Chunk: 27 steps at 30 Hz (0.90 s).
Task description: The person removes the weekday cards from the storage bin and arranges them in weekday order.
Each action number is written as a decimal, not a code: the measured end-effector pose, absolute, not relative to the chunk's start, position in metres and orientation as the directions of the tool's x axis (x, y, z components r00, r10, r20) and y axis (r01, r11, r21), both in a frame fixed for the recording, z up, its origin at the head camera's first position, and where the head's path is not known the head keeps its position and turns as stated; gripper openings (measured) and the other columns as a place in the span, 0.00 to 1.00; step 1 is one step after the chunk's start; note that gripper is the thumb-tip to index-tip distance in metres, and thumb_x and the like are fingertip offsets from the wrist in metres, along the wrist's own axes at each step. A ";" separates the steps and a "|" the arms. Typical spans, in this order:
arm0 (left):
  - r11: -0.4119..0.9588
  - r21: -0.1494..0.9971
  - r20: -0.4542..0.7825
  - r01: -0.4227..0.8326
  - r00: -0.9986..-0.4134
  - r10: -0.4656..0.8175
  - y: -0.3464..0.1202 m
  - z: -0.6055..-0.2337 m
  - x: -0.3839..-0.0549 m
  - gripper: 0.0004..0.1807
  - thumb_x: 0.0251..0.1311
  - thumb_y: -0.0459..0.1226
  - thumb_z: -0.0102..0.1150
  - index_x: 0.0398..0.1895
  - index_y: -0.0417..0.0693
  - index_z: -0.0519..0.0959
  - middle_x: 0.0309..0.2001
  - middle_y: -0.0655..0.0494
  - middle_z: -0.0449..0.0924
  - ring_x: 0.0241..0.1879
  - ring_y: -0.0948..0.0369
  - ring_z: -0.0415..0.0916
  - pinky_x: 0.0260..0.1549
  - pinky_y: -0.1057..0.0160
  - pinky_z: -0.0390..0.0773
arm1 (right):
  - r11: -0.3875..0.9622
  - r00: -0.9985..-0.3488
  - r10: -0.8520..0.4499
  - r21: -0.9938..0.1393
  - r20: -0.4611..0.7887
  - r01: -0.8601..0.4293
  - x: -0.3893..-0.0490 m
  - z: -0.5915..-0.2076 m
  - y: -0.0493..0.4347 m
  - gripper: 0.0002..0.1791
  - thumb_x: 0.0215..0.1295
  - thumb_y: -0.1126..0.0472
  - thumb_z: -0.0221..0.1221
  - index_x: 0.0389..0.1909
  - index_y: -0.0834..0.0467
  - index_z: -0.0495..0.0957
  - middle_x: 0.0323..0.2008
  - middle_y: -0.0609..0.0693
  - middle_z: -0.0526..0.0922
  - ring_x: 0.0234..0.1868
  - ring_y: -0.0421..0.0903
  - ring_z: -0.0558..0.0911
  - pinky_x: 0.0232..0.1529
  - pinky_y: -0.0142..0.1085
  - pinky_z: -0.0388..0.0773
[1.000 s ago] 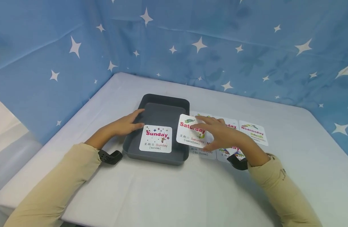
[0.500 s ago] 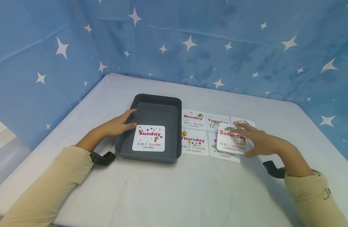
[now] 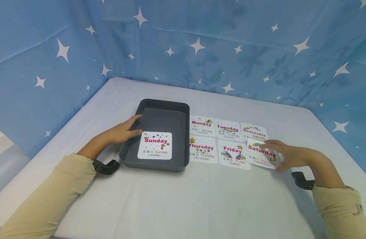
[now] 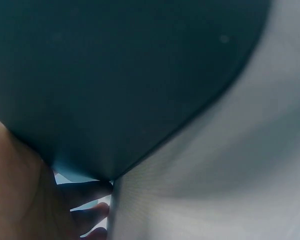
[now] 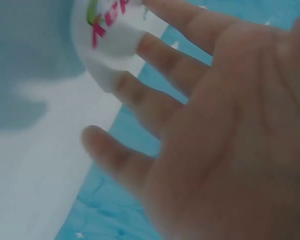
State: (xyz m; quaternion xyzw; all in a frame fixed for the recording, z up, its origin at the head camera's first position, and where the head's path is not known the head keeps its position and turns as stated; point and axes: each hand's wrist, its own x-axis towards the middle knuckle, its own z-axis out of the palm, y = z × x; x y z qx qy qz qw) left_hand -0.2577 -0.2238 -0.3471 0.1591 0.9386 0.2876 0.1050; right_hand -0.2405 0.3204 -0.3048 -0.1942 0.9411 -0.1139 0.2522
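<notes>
My left hand lies at the left side of the dark grey tray, with thumb and index fingertips over its rim. In the left wrist view, straight fingers show beside the tray's dark wall. A white Sunday card lies in the near part of the tray. To the right, my right hand holds the Saturday card by its right side, low over the table. The card's upper edge overlaps the Wednesday card. Only part of the Saturday card shows in the right wrist view.
Monday and Tuesday cards lie in a row leading to Wednesday. Thursday and Friday cards form the nearer row, against the tray's right side. A blue star-patterned cloth hangs behind the white table.
My right hand has carried the Saturday card rightward from beside the tray, past Thursday and Friday, and lower toward the table. The left hand stays at the tray's rim; the head view has shifted slightly.
</notes>
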 end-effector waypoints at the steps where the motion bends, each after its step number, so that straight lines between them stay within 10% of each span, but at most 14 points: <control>1: 0.785 0.572 -0.106 0.238 -0.928 0.358 -0.224 -0.347 -0.258 0.37 0.68 0.46 0.41 0.71 0.40 0.39 0.70 0.32 0.39 0.68 0.37 0.40 0.63 0.38 0.47 | 0.903 -0.793 -0.416 -0.308 -0.446 -0.300 -0.241 -0.306 0.321 0.48 0.42 0.58 0.68 0.66 0.55 0.56 0.67 0.64 0.44 0.62 0.69 0.50 0.49 0.63 0.63; 20: 0.789 0.576 -0.128 0.214 -0.930 0.345 -0.223 -0.345 -0.256 0.37 0.67 0.47 0.40 0.71 0.43 0.38 0.70 0.34 0.38 0.68 0.36 0.41 0.63 0.37 0.47 | 0.925 -0.796 -0.355 -0.306 -0.490 -0.225 -0.240 -0.309 0.323 0.49 0.40 0.57 0.70 0.65 0.53 0.54 0.66 0.67 0.46 0.61 0.69 0.51 0.51 0.67 0.57; 27: 0.787 0.577 -0.128 0.218 -0.928 0.351 -0.222 -0.344 -0.256 0.37 0.67 0.47 0.41 0.71 0.43 0.38 0.70 0.34 0.38 0.68 0.36 0.41 0.63 0.37 0.47 | 0.876 -0.871 -0.420 -0.364 -0.256 -0.315 -0.253 -0.321 0.316 0.36 0.54 0.48 0.62 0.61 0.60 0.64 0.67 0.66 0.46 0.65 0.71 0.47 0.54 0.70 0.52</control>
